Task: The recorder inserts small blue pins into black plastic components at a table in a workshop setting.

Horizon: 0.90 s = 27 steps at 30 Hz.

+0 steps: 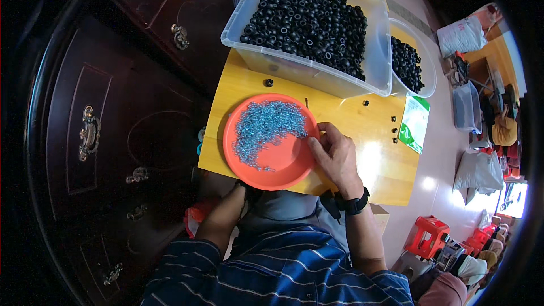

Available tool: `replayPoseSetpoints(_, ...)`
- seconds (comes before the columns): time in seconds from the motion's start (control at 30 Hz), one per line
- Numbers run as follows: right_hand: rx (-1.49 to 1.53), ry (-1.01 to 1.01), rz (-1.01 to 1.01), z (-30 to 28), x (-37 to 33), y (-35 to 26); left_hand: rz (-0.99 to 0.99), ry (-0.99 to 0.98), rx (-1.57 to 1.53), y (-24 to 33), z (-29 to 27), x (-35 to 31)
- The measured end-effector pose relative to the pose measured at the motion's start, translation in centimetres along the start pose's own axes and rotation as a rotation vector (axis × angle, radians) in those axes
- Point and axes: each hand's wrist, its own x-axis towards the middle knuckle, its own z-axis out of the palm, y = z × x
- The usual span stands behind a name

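Note:
A round orange-red plastic dish (289, 170) lies at the near edge of a yellow table. Heaped in it, mostly at the far left, are many small shiny blue-silver metal pieces (260, 124), too fine to name surely. My right hand (338, 156) is closed at the dish's right rim, thumb over the inner side and fingers outside. My left forearm (224, 218) reaches up to the near side of the dish; that hand is hidden beneath the dish and table edge. Beyond the dish sits a small black ring-shaped part (268, 83).
A large clear bin (306, 62) full of black ring-shaped parts stands at the back, beside a smaller round tub (425, 79) of them. Several loose black parts (394, 130) lie near a green-white packet (415, 123). Dark wooden cabinets (107, 119) rise at left; red stools (426, 237) stand right.

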Motion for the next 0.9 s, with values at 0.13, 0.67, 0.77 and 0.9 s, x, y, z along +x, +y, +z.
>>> replayPoseSetpoints(0.13, -0.057, 0.106, -0.155, -0.5, 1.2, -0.6, 0.035, 0.008, 0.055, 0.7, 0.3, -1.1)
replayPoseSetpoints(0.67, -0.491, -0.095, -0.484, 4.0, 10.2, -6.7, 0.184, -0.014, 0.265, -0.2, 0.8, -0.7)
replayPoseSetpoints(0.77, -0.582, -0.107, -0.477, 4.6, 10.4, -7.1, 0.213, -0.028, 0.311, 0.3, 1.4, -0.5)
replayPoseSetpoints(0.9, -0.785, -0.035, -0.523, 6.5, 10.2, -8.0, 0.256, -0.039, 0.377, 0.1, 1.3, -0.3)
